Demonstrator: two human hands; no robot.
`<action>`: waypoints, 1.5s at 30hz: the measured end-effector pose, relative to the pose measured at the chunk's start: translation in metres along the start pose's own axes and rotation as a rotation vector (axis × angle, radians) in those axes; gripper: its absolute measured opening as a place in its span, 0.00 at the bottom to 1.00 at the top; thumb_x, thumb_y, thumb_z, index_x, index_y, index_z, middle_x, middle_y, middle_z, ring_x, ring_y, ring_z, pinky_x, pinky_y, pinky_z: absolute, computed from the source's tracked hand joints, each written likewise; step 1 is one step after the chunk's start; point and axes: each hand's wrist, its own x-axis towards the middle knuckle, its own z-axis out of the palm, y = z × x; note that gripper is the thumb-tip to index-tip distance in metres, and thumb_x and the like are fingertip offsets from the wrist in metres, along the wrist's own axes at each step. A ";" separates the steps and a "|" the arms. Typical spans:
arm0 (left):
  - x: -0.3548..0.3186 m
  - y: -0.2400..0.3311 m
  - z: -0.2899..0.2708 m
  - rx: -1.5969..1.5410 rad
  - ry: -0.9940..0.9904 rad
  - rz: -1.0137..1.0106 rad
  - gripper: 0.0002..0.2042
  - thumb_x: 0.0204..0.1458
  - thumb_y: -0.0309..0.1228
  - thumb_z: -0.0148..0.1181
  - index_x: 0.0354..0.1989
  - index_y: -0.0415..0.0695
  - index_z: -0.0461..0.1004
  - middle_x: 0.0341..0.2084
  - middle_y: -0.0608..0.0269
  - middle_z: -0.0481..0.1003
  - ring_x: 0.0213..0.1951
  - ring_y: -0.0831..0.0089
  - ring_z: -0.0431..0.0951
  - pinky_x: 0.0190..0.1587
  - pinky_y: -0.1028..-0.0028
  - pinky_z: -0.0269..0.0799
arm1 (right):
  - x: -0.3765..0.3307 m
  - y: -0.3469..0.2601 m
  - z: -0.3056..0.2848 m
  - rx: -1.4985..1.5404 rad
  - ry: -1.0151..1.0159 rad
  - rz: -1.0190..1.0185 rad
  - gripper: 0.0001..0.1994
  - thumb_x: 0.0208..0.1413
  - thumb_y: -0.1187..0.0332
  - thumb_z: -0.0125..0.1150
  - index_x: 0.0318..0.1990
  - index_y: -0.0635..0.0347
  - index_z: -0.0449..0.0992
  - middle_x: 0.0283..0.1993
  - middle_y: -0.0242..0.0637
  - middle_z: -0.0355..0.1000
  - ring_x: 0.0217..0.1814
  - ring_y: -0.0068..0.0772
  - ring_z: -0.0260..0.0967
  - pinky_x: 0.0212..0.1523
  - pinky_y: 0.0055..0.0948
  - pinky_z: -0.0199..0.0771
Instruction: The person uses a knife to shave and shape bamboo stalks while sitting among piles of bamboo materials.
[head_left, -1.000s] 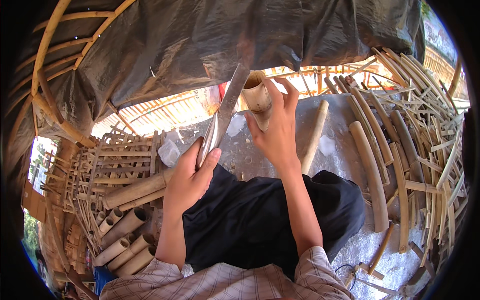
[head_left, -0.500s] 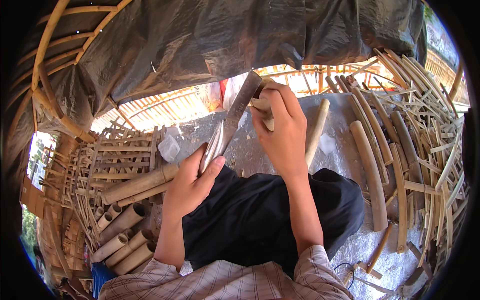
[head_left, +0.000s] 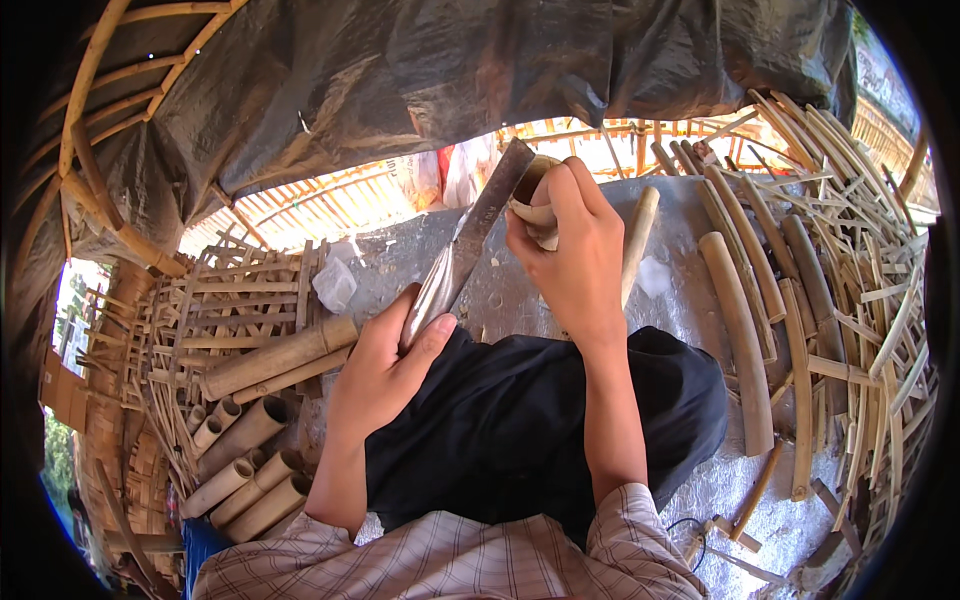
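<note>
My left hand (head_left: 385,360) is closed round the pale, shiny wrapped handle of a flat dark metal blade (head_left: 485,212), a knife by its look. The blade tilts up and away to the right. In my right hand (head_left: 582,265) is a short hollow piece of bamboo (head_left: 538,214), gripped with the fingers curled round its right side. Its open end lies close against the far end of the blade; whether the two touch I cannot tell. My palm and fingers hide part of the bamboo.
Bamboo tubes (head_left: 240,438) lie stacked at the left beside a slatted bamboo rack (head_left: 240,312). Long bamboo lengths (head_left: 738,340) and a heap of split strips (head_left: 880,300) are at the right. A crumpled clear bag (head_left: 335,285) rests far left; dark sheeting (head_left: 420,90) hangs beyond.
The bamboo piece in my right hand has turned, so its hollow end shows more. My right hand has shifted slightly right. The blade has moved only a little.
</note>
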 end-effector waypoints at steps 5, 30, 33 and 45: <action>-0.001 0.001 -0.002 0.101 0.037 -0.004 0.17 0.65 0.39 0.60 0.46 0.34 0.71 0.22 0.60 0.66 0.26 0.77 0.60 0.30 0.71 0.62 | -0.001 -0.001 -0.002 -0.022 -0.022 0.018 0.18 0.39 0.82 0.70 0.35 0.64 0.66 0.33 0.43 0.66 0.34 0.50 0.69 0.33 0.42 0.70; -0.013 -0.002 -0.012 0.426 0.177 0.037 0.26 0.62 0.49 0.61 0.57 0.38 0.72 0.39 0.40 0.79 0.40 0.41 0.78 0.46 0.58 0.73 | -0.010 -0.008 0.014 -0.004 -0.085 0.054 0.18 0.40 0.83 0.71 0.33 0.64 0.65 0.34 0.43 0.65 0.34 0.50 0.69 0.35 0.40 0.71; -0.021 0.011 -0.020 0.472 0.157 -0.001 0.27 0.63 0.51 0.60 0.59 0.40 0.71 0.42 0.41 0.79 0.45 0.41 0.77 0.49 0.56 0.72 | -0.009 -0.018 0.007 -0.003 -0.097 0.067 0.18 0.38 0.83 0.71 0.34 0.64 0.65 0.35 0.45 0.67 0.36 0.53 0.70 0.35 0.45 0.71; -0.010 0.038 -0.052 0.622 0.010 0.083 0.21 0.66 0.46 0.56 0.45 0.35 0.71 0.31 0.39 0.74 0.36 0.40 0.74 0.40 0.57 0.69 | -0.008 -0.029 0.005 -0.019 -0.089 0.039 0.16 0.44 0.83 0.70 0.35 0.65 0.66 0.36 0.46 0.68 0.37 0.57 0.72 0.35 0.46 0.71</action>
